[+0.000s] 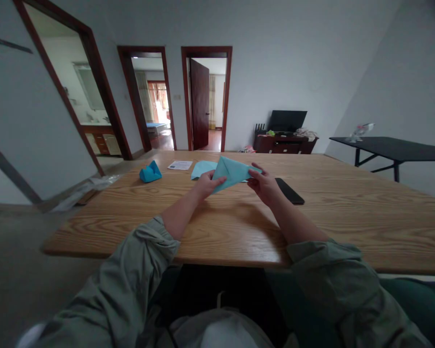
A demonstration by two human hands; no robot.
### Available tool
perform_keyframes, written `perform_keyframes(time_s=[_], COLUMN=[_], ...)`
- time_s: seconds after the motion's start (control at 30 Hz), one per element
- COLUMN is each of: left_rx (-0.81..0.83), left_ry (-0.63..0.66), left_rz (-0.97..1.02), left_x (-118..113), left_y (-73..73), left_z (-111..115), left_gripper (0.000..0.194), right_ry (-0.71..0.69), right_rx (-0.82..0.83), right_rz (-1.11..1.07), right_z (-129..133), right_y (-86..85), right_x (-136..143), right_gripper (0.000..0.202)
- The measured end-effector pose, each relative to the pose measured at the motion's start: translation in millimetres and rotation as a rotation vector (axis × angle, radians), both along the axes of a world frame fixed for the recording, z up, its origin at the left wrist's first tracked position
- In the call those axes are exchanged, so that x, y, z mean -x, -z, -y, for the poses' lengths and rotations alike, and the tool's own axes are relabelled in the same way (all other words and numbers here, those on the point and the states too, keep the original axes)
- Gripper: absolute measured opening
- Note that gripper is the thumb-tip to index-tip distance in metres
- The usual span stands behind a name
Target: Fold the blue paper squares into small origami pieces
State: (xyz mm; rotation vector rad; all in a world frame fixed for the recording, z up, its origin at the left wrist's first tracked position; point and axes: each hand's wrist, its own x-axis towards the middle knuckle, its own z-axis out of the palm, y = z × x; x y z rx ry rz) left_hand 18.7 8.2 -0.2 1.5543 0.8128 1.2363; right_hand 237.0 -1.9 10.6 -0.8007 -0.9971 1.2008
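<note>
Blue folded paper (232, 172): seemed mid-fold | left hand (205, 185): pinched left end | right hand (264, 184): pinched right tip | next: likely needed aligned edges

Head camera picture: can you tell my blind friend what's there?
Someone's left hand and right hand hold folded blue paper over a wooden table. On it lie another blue sheet, a darker folded shape, a white sheet and a dark flat object.

The folded paper (230, 171) partly hides a light-blue sheet (202, 168), and the white card (180, 165) bears illegibly small print.
</note>
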Motion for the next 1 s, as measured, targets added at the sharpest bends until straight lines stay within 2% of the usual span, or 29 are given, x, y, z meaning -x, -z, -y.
perform_keyframes(time_s=[0.1, 0.17, 0.27, 0.37, 0.43, 0.5, 0.6, 0.67, 0.73, 0.8, 0.9, 1.0], left_rx=[0.0, -0.001, 0.005, -0.004, -0.012, -0.032, -0.201, -0.369, -0.467, -0.474, -0.399, -0.349], left_ry=[0.015, -0.025, -0.139, -0.115, -0.068, -0.108, -0.307, -0.36, -0.288, -0.162, -0.059, -0.088], left_rz=[-0.038, -0.044, -0.008, 0.017, -0.017, -0.091, -0.266, -0.384, -0.484, -0.554, -0.539, -0.417], left_x=[7, 7, -2, -13, -15, -13, -6, -4, -7, -11, -16, -17], left_y=[1.4, 1.7, 2.9, 6.9, 10.5, 12.9, 11.8, 9.2, 7.7, 9.2, 16.1, 21.2], left_z=[-4, -5, -3, 0, 1, 1, 2, 4, 8, 11, 10, 6], left_gripper=[0.055, 0.054, 0.049, 0.045, 0.048, 0.058, 0.072, 0.066, 0.051, 0.041, 0.043, 0.051], right_ry=[0.067, 0.056, -0.062, -0.154, -0.135, -0.075, 0.001, -0.034, -0.144, -0.241, -0.256, -0.224], right_rx=[0.038, 0.055, 0.058, 0.088, 0.112, 0.113, 0.088, 0.067, 0.039, 0.015, -0.015, -0.019], right_rz=[0.118, 0.104, 0.066, 0.133, 0.207, 0.304, 0.414, 0.419, 0.404, 0.413, 0.466, 0.499], right_z=[2, 2, 4, 7, 9, 9, 9, 11, 14, 17, 19, 20], right_y=[3.3, 4.8, 6.5, 10.0, 13.5, 16.6, 18.8, 18.5, 17.7, 17.2, 17.2, 17.1], right_x=[-3, -1, 9, 20, 25, 26, 26, 27, 28, 31, 33, 34], right_gripper=[0.058, 0.048, 0.025, 0.018, 0.017, 0.017, 0.018, 0.019, 0.02, 0.021, 0.022, 0.023])
